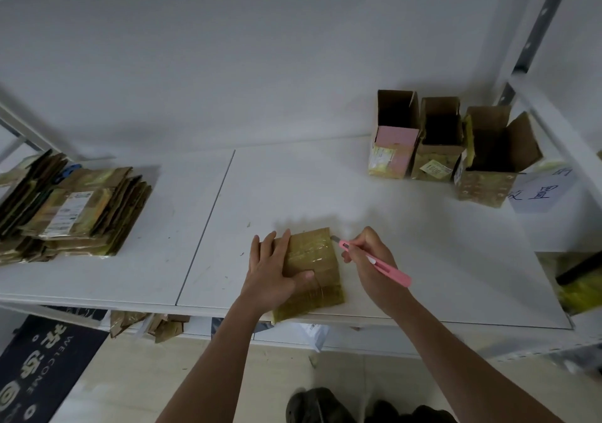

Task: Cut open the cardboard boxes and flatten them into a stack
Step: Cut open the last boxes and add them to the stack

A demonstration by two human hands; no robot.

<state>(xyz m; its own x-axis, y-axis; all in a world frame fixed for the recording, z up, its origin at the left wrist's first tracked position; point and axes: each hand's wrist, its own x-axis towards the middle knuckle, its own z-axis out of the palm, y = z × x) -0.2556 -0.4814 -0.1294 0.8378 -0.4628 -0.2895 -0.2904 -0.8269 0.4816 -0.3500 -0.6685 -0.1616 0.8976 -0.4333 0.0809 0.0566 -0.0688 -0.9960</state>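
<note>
Three boxes (452, 148) stand open and upright at the far right of the white table (407, 227), close side by side, not yet cut. On the far left lies a stack of flattened cardboard (75, 210), already quite high. Between them, at the near edge of the table, is the one box (312, 269) that the person works on now. It is taped over and lies low on the table, and one corner hangs a little over the edge.

The left hand (273, 272) lies on top of this box with the fingers straight and spread, pressing it down so that it does not slide. The right hand (368, 259) is curled around a pink knife (374, 261), held like a pen, and the short blade touches the far right corner of the box.

I judge that the cutting step is just starting on this box. The next move probably calls for drawing the blade along the taped seam, with steady pressure from the left hand. The fingers of that hand are near the cutting line, so the blade should travel away from them. After that the box can be pressed flat and carried to the stack.
</note>
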